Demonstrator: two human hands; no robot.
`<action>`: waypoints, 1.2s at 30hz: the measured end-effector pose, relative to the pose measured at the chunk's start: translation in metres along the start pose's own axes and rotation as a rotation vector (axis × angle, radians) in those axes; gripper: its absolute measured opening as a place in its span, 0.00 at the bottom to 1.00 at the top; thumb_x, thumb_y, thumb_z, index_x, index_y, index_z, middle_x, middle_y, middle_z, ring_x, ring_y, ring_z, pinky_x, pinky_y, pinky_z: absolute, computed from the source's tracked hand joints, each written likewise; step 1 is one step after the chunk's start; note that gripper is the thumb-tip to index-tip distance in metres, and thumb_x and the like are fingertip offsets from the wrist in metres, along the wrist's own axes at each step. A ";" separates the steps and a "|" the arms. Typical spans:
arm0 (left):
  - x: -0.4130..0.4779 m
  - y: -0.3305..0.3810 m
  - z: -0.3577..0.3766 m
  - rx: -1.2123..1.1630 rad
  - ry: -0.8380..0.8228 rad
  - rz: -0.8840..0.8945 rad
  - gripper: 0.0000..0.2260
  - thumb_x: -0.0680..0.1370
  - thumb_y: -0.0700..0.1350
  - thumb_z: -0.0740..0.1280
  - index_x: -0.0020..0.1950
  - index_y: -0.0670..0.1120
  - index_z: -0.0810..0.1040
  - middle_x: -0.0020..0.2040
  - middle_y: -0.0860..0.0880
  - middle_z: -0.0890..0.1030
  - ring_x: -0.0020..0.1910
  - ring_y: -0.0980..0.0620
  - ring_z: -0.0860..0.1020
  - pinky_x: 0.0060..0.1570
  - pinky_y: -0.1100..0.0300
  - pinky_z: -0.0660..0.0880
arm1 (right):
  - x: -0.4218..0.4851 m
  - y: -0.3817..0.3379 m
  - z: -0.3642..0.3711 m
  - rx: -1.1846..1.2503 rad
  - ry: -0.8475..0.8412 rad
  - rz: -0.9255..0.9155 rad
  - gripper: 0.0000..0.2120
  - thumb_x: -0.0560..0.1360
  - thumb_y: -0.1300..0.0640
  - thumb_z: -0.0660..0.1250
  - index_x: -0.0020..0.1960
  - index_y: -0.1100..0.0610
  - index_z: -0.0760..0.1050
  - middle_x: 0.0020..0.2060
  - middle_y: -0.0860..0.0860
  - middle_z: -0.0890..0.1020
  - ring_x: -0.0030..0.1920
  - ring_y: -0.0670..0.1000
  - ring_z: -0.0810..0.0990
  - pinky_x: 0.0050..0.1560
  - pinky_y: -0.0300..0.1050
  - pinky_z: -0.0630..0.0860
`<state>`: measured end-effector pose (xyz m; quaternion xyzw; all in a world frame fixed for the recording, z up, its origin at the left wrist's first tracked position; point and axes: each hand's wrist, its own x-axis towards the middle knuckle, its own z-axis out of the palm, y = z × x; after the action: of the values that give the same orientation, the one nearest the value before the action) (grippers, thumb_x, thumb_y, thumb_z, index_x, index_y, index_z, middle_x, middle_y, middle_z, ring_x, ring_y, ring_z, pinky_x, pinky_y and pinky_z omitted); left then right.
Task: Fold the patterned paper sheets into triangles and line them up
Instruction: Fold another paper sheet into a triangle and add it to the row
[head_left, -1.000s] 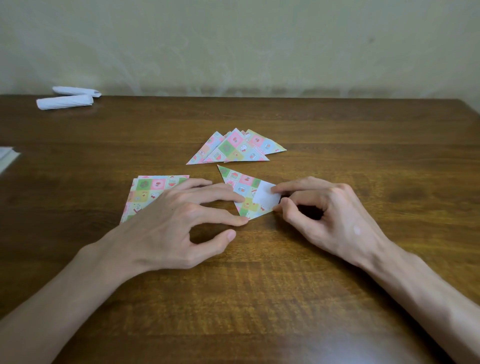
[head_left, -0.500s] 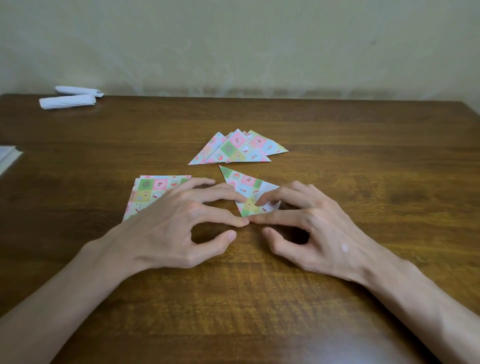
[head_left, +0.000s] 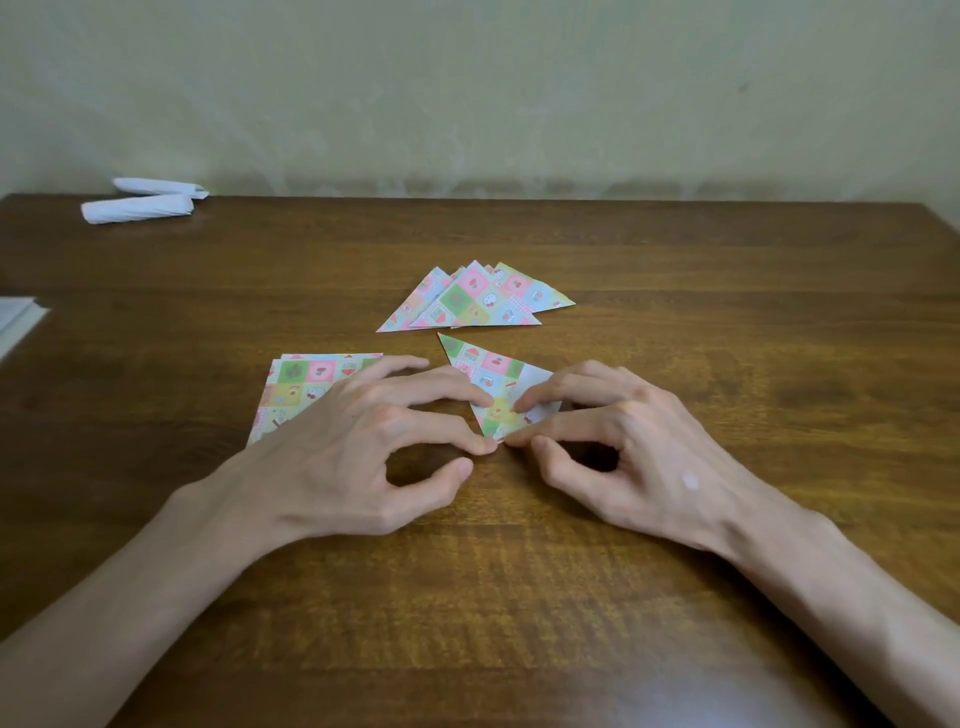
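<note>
A patterned paper triangle (head_left: 485, 364) lies flat on the wooden table (head_left: 675, 338), with a strip of its white underside showing at the right corner. My left hand (head_left: 363, 462) presses its fingertips on the triangle's left edge and near tip. My right hand (head_left: 634, 452) presses two fingertips on the triangle's lower part, meeting the left fingertips at the near tip. Behind it lies an overlapping pile of folded triangles (head_left: 478, 304). A stack of unfolded patterned sheets (head_left: 306, 384) sits to the left, partly under my left hand.
Two white paper rolls (head_left: 137, 208) lie at the table's back left edge by the wall. A white stack (head_left: 15, 317) pokes in at the left border.
My right hand has slid left from the triangle's right corner onto its lower part, covering most of the white flap. My left hand has stayed in place.
</note>
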<state>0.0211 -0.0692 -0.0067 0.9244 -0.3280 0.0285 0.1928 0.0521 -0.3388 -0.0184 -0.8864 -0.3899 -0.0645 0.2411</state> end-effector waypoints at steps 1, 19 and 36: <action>0.000 0.000 0.000 0.002 -0.001 -0.002 0.14 0.80 0.56 0.63 0.62 0.61 0.84 0.71 0.61 0.75 0.72 0.63 0.70 0.78 0.57 0.57 | -0.002 0.002 0.000 0.017 0.019 0.009 0.15 0.81 0.46 0.62 0.54 0.47 0.87 0.58 0.42 0.84 0.61 0.43 0.78 0.57 0.52 0.77; 0.000 0.003 0.004 0.140 -0.074 -0.012 0.19 0.84 0.60 0.57 0.76 0.67 0.69 0.73 0.61 0.69 0.77 0.60 0.63 0.77 0.51 0.60 | -0.001 0.010 -0.005 0.053 0.089 0.061 0.13 0.80 0.52 0.65 0.45 0.54 0.87 0.54 0.43 0.86 0.58 0.41 0.81 0.58 0.46 0.79; -0.001 0.006 0.006 0.098 -0.078 -0.035 0.19 0.84 0.62 0.56 0.75 0.66 0.71 0.75 0.62 0.66 0.78 0.61 0.61 0.81 0.48 0.54 | 0.005 0.018 0.007 0.052 0.027 0.246 0.28 0.80 0.45 0.68 0.77 0.41 0.65 0.70 0.39 0.71 0.72 0.41 0.67 0.71 0.46 0.64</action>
<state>0.0164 -0.0754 -0.0104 0.9388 -0.3171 0.0052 0.1347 0.0677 -0.3430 -0.0297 -0.9200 -0.2764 -0.0361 0.2755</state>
